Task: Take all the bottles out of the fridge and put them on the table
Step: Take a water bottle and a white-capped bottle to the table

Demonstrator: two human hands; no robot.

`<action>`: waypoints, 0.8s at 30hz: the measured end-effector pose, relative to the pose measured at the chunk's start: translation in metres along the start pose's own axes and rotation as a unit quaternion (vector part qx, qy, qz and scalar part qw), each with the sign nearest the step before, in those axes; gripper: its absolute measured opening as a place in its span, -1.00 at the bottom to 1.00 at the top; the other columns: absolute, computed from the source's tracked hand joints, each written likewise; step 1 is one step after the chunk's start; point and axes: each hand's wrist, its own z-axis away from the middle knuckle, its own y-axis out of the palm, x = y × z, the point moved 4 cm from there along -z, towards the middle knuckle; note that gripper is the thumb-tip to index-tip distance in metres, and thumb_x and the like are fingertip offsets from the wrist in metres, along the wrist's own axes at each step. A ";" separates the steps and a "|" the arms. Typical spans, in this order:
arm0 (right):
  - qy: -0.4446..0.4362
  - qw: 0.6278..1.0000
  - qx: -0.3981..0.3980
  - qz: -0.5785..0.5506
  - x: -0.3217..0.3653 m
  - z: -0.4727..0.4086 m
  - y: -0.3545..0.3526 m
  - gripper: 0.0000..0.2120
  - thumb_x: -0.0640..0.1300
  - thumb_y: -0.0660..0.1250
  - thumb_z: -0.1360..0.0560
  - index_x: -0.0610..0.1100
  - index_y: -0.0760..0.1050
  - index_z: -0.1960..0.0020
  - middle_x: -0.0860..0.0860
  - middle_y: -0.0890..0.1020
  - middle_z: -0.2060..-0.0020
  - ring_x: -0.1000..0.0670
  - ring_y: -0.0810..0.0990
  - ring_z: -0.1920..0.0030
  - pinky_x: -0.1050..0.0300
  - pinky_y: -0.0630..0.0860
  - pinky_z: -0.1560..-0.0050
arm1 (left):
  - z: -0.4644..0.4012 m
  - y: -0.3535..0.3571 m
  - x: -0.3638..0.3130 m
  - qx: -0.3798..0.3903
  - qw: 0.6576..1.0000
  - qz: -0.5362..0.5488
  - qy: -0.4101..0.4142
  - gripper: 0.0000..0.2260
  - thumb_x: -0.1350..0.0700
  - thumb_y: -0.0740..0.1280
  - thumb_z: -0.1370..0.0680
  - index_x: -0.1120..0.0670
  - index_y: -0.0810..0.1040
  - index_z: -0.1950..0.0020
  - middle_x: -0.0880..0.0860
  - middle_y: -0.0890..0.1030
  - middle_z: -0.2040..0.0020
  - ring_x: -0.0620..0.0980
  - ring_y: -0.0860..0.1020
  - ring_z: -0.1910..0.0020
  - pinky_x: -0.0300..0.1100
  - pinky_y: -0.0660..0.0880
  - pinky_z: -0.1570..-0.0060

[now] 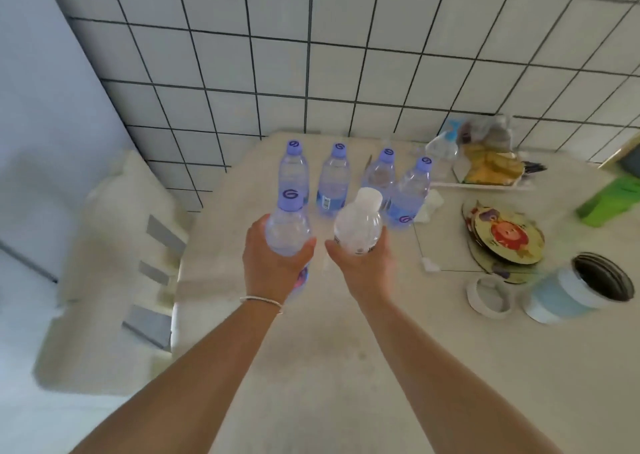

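Note:
My left hand point(268, 266) grips a clear water bottle with a purple cap point(288, 226), held upright above the pale table point(311, 367). Beside it, my right hand point(363, 263) grips a clear bottle with a white cap point(358, 226), also upright. Just beyond them, several purple-capped bottles stand in a row near the table's far edge: one at the left point(293, 168), one beside it point(333, 180), and two more to the right point(381, 173) point(410, 194). The fridge itself is out of view.
A stack of round patterned coasters point(504, 237) lies to the right, with a roll of tape point(488, 296) and a blue-white tub point(568, 292) nearer me. A tray of food and bags point(485, 166) sits at the back right. A white chair point(114, 263) stands left of the table.

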 end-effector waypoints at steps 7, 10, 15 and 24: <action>-0.001 1.000 0.012 0.018 0.005 -0.086 0.050 -0.42 -0.01 0.54 -0.25 -0.02 0.35 -0.18 0.13 0.48 0.12 0.04 0.46 0.10 0.17 0.35 0.12 | -0.081 0.033 0.014 0.005 0.999 -0.041 0.009 -0.57 0.13 0.56 -0.25 -0.14 0.29 0.30 -0.03 0.47 0.25 -0.05 0.44 0.26 -0.32 0.31 0.25; 0.008 1.000 0.018 0.013 -0.001 -0.107 0.064 -0.41 -0.02 0.55 -0.24 -0.01 0.34 -0.16 0.12 0.50 0.11 0.03 0.47 0.10 0.17 0.35 0.12 | -0.103 0.046 0.029 0.005 0.999 -0.042 -0.003 -0.56 0.10 0.57 -0.24 -0.07 0.34 0.12 0.00 0.51 0.08 -0.04 0.48 0.12 -0.28 0.33 0.11; 0.006 1.000 0.020 0.020 -0.010 -0.127 0.077 -0.42 -0.03 0.56 -0.23 -0.01 0.35 -0.14 0.12 0.51 0.09 0.06 0.47 0.09 0.22 0.34 0.09 | -0.125 0.063 0.048 -0.007 0.999 -0.037 0.007 -0.54 0.15 0.59 -0.22 0.14 0.45 0.00 0.13 0.54 0.05 0.12 0.54 0.01 -0.17 0.41 0.02; 0.037 0.999 0.026 0.027 -0.033 -0.131 0.081 -0.35 -0.05 0.56 -0.24 -0.03 0.33 -0.23 0.13 0.50 0.05 0.07 0.46 0.04 0.21 0.35 0.06 | -0.134 0.077 0.073 -0.007 1.000 -0.021 0.000 -0.43 0.11 0.61 -0.17 0.18 0.44 -0.07 0.15 0.54 0.00 0.07 0.54 0.02 -0.36 0.35 0.07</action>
